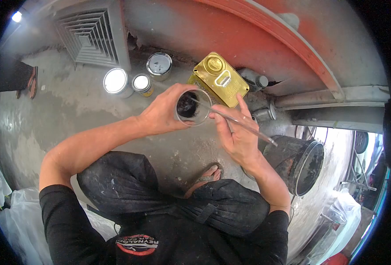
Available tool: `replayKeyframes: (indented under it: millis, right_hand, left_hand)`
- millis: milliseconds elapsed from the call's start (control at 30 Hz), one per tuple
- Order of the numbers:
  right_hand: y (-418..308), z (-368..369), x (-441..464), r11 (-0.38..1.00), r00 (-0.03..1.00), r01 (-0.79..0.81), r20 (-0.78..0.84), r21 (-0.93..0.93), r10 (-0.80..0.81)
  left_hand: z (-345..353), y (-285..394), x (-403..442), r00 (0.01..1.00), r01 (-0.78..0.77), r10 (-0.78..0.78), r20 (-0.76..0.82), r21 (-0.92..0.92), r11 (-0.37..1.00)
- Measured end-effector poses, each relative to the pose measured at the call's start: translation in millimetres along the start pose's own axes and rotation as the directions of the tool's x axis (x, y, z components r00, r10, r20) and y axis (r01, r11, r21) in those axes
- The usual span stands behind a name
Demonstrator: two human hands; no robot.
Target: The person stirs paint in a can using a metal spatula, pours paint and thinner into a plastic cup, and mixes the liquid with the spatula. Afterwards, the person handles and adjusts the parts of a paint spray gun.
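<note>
My left hand is wrapped round a clear cup with dark, nearly black contents at the bottom. The cup is tilted so that its mouth faces me. In my right hand is a thin stirring stick, pinched between thumb and fingers. Its far end reaches inside the cup, and its near end points down to the right. The index finger of that hand is stretched out over the edge of a gold rectangular can, which stands just beyond. Whether the finger touches the can I cannot tell.
Several round tins stand left of the gold can, among them a white-topped tin and a grey-lidded tin. A bottle is right of it. A dark bucket lies tipped at right. Another person's foot shows at far left.
</note>
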State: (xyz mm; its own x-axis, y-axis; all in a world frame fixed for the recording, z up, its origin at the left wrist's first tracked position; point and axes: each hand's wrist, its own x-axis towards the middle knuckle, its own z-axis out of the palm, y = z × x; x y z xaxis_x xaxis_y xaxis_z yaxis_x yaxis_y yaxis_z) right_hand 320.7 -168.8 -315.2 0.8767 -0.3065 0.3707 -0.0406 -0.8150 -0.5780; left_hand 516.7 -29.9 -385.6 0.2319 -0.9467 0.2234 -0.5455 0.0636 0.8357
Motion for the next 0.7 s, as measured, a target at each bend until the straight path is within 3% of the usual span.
replayKeyframes:
  millis: [100, 200, 333, 433, 533, 700]
  right_hand:
    - [7.7, 9.1, -6.3, 1.000, 0.998, 0.008, -0.061, 0.013, -0.007]
    - [-1.4, 1.1, -5.0, 0.981, 0.984, -0.173, -0.028, 0.091, 0.177]
    - [-17.4, -26.9, -1.1, 0.922, 0.912, -0.300, -0.208, 0.246, 0.353]
    - [-30.6, -48.6, 5.4, 0.936, 0.897, -0.222, -0.318, 0.273, 0.306]
    - [-21.7, -59.3, 6.2, 0.939, 0.894, -0.026, -0.412, 0.342, 0.175]
    - [-30.6, -74.0, 5.8, 0.923, 0.891, 0.021, -0.427, 0.385, 0.157]
  left_hand:
    - [-1.1, 0.3, 2.0, 1.000, -0.009, 0.009, -0.005, 0.025, 1.000]
    - [-2.8, 3.0, 3.0, 0.998, 0.010, -0.008, -0.063, 0.037, 0.999]
    - [-2.7, -2.5, 6.7, 0.982, 0.119, -0.135, -0.130, -0.118, 0.986]
    - [-1.3, -8.6, 8.4, 0.969, 0.147, -0.177, -0.173, -0.171, 0.974]
    - [-1.0, -12.2, 8.7, 0.966, 0.135, -0.164, -0.200, -0.152, 0.979]
    - [-0.6, -13.4, 8.9, 0.975, 0.124, -0.142, -0.173, -0.114, 0.986]
